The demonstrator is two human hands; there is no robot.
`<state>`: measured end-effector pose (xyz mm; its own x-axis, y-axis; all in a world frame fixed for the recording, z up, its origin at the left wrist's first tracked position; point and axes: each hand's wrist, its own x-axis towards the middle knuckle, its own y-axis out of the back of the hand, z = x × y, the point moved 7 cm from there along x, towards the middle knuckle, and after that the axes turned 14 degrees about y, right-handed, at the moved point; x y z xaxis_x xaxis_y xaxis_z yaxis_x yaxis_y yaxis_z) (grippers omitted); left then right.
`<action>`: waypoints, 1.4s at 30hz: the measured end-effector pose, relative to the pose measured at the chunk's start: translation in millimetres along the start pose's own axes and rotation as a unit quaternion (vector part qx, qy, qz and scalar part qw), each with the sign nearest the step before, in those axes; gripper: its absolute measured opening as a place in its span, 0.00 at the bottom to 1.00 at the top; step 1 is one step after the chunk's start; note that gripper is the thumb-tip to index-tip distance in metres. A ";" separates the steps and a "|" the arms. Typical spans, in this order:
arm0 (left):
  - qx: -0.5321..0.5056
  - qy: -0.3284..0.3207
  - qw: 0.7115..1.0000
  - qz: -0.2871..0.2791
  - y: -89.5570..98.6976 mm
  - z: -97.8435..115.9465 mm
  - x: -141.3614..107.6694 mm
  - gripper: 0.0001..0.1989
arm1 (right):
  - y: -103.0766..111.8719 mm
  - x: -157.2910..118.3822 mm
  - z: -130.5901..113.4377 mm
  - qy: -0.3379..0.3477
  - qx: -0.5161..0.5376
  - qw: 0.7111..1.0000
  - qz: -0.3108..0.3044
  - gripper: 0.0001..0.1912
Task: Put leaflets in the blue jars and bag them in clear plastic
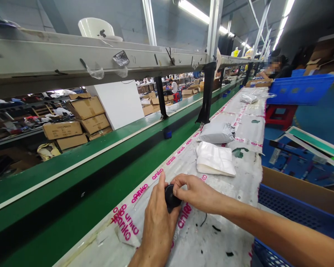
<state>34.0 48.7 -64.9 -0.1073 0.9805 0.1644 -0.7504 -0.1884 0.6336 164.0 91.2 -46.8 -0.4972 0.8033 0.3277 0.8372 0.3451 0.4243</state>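
A small round black object (172, 198) is held between my two hands over the plastic-covered worktop (228, 218); its exact kind does not show. My left hand (158, 213) wraps around it from the left, the thumb partly hidden below it. From the right, my right hand (197, 193) pinches at its upper edge with bent fingers. Whether those fingertips grip a small part of it is hidden. Just beyond my hands lies a folded white cloth-like bundle (215, 159), and behind that a grey plastic packet (217, 132).
A green conveyor belt (105, 181) runs along the left, under a metal shelf (58, 61). Blue crates (284, 207) stand at the right edge, with a blue tub (300, 89) on a red stool (281, 115) farther off. Black scraps lie near my right forearm. A person sits beyond.
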 end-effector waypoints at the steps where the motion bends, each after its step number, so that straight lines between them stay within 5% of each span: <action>1: 0.003 0.000 1.000 0.001 0.1 -0.2 -0.3 0.44 | 0.1 -0.2 0.6 -0.001 -0.003 1.000 0.001 0.06; 42: 0.026 -0.034 0.997 0.059 5.0 -0.1 -3.9 0.39 | -3.8 -2.6 13.3 -0.036 0.019 0.996 0.074 0.03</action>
<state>30.6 43.9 -62.5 -0.1474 0.9458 0.2893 -0.7005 -0.3063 0.6446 165.1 94.2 -60.6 -0.3516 0.8787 0.3229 0.9086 0.2373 0.3437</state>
